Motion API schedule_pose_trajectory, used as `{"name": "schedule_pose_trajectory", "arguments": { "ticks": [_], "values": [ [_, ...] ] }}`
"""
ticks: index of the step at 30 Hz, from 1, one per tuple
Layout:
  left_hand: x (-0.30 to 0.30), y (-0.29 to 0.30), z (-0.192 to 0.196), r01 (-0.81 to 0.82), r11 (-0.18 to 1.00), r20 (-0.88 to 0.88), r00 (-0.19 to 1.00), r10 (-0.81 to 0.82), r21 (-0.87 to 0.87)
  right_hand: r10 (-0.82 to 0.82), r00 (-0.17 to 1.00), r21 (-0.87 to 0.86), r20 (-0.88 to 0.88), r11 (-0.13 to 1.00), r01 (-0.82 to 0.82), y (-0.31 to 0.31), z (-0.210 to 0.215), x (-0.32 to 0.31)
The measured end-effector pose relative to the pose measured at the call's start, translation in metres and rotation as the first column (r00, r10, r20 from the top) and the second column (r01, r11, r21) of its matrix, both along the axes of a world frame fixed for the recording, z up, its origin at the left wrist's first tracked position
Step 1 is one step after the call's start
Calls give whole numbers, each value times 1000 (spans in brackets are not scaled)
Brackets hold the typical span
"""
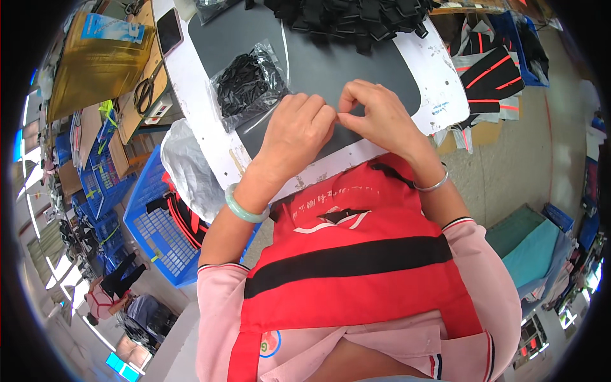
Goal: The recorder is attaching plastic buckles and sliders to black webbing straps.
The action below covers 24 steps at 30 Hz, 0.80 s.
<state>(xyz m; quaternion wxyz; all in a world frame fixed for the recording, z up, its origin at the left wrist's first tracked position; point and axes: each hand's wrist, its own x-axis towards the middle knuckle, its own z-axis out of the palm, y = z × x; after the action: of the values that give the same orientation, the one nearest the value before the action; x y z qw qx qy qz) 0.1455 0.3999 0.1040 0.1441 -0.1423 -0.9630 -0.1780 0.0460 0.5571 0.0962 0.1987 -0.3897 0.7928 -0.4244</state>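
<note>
Over the near part of the dark grey mat, my two hands meet at the fingertips. My left hand is closed, its fingers curled under so that their tips are hidden. Thumb and forefinger of my right hand curve into a pinch against it. Whatever lies between them is too small or covered to make out. Beside my left hand is a clear plastic bag full of small black pieces. A heap of black webbing straps with flat plastic parts covers the far side of the mat.
The mat lies on a white worktable. A phone rests at its far left corner, with black scissors on a wooden surface beyond. A blue crate stands lower left. Black, grey and red fabric pieces are stacked at right.
</note>
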Motion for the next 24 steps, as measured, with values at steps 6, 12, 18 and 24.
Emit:
{"name": "schedule_pose_trajectory", "arguments": {
  "ticks": [6,12,18,24],
  "values": [
    [-3,2,-8,-7,1000,-48,999,6,-19,-16,994,-19,109,1000,18,-1,-5,0],
    [-12,-12,-18,-152,980,-76,984,163,130,-60,951,-41,303,996,75,3,0,3],
    [-6,-15,-22,-354,865,135,935,328,356,-85,976,-160,199,980,118,4,6,1],
    [3,-3,-12,-477,392,464,876,134,787,-53,981,-293,184,950,107,4,2,2]
  ]
}}
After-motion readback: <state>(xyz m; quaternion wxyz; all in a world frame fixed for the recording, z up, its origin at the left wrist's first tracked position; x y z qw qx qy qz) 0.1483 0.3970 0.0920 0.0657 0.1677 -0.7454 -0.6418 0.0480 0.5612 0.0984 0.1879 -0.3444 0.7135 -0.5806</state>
